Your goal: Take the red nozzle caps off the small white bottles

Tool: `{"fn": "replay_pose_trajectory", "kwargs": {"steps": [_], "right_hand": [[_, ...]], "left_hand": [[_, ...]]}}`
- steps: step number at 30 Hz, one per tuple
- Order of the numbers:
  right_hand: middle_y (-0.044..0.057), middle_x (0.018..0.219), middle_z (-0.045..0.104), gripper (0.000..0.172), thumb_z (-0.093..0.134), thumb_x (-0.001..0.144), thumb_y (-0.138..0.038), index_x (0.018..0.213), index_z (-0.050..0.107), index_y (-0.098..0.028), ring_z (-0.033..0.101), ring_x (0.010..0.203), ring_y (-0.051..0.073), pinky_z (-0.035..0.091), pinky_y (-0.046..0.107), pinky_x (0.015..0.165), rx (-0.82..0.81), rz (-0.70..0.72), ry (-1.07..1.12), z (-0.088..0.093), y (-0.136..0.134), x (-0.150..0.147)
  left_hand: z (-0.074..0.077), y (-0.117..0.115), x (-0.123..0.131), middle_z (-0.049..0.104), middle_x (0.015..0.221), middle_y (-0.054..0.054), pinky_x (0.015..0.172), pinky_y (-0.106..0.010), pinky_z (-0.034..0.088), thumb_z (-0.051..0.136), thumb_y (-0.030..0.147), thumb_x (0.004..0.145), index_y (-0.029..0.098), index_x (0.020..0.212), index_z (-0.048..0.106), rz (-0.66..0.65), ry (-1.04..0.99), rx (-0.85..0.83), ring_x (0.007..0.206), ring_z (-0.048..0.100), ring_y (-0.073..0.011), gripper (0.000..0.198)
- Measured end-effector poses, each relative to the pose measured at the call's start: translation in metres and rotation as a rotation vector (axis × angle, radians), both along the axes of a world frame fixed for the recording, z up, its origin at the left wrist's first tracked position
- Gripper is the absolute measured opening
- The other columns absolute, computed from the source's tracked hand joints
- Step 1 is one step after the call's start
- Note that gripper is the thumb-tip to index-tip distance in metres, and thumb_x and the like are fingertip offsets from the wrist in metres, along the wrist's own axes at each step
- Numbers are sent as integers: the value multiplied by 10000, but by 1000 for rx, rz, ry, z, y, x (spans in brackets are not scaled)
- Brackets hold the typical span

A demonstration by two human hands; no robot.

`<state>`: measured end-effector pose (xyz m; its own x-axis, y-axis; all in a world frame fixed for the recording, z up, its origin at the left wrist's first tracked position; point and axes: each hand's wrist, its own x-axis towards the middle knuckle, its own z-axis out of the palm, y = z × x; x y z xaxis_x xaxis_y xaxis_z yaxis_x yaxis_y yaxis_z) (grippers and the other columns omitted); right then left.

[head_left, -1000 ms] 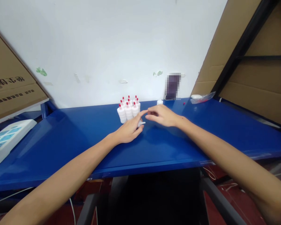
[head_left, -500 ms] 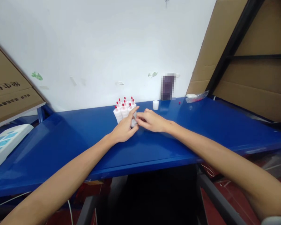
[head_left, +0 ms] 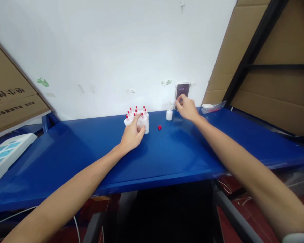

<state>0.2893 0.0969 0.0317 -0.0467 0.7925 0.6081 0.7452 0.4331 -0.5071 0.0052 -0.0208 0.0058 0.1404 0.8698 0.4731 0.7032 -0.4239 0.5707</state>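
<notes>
A cluster of small white bottles with red caps [head_left: 136, 116] stands on the blue table [head_left: 91, 148] near the wall. My left hand [head_left: 130, 136] rests against the front of the cluster, thumb and fingers closed round the nearest bottle [head_left: 145, 123]. My right hand [head_left: 186, 107] is stretched out to the back of the table, its fingertips pinched just above and to the right of a lone white bottle with no cap [head_left: 169, 115]. What the pinch holds is too small to name. A loose red cap [head_left: 159, 127] lies on the table between the hands.
A phone [head_left: 182, 91] leans on the white wall behind my right hand. A clear plastic bag [head_left: 214, 106] lies at the back right beside cardboard sheets and a black frame. A white device [head_left: 5, 153] and a cardboard box [head_left: 10, 101] are at the left.
The hands, together at the cluster before, have parted. My right hand moved back and right to the uncapped bottle. My left hand pushed its bottle into the cluster. A red cap now lies on the table.
</notes>
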Motion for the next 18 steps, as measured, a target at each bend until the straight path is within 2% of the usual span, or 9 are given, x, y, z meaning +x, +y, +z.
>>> {"fn": "replay_pose_trajectory", "kwargs": {"steps": [4, 6, 9, 12, 16, 18], "right_hand": [[83, 733, 673, 177, 524, 893, -312, 977, 630, -198, 578, 755, 269, 420, 374, 739, -13, -48, -140, 5, 17, -1], [92, 770, 686, 174, 531, 883, -310, 957, 639, -195, 583, 783, 270, 425, 369, 746, -23, -41, -191, 8, 23, -3], [88, 797, 694, 179, 524, 889, -314, 963, 647, -206, 596, 803, 268, 429, 361, 746, -31, -22, -224, 11, 26, -7], [95, 842, 704, 187, 523, 894, -324, 972, 653, -216, 609, 830, 277, 429, 362, 743, -47, -59, -253, 10, 23, -13], [106, 882, 709, 216, 534, 901, -374, 993, 657, -222, 617, 853, 294, 418, 364, 724, -114, -90, -292, 1, 16, -15], [96, 857, 706, 262, 520, 920, -414, 1052, 648, -227, 614, 831, 290, 403, 356, 706, -144, -56, -277, -5, 12, -11]], "left_hand": [[-1, 2, 0, 664, 653, 24, 692, -304, 459, 496, 299, 955, 124, 1560, 379, -10, 42, -52, 620, 616, -159, 641], [-1, 3, 0, 679, 673, 18, 712, -311, 457, 506, 313, 959, 135, 1532, 418, -6, 63, -53, 652, 631, -167, 607], [-2, 5, -1, 655, 655, 28, 699, -304, 436, 526, 326, 957, 160, 1417, 522, -1, 68, -29, 657, 622, -167, 489], [0, 4, -1, 595, 620, 53, 661, -285, 404, 542, 336, 952, 184, 1316, 558, -10, 57, -10, 612, 579, -149, 395], [2, 0, -1, 545, 633, 61, 614, -272, 376, 538, 371, 960, 183, 1283, 521, -146, 92, -31, 582, 524, -133, 374], [1, -1, -1, 592, 739, 31, 624, -277, 397, 532, 390, 964, 189, 1289, 503, -235, 110, -8, 615, 522, -131, 383]]}}
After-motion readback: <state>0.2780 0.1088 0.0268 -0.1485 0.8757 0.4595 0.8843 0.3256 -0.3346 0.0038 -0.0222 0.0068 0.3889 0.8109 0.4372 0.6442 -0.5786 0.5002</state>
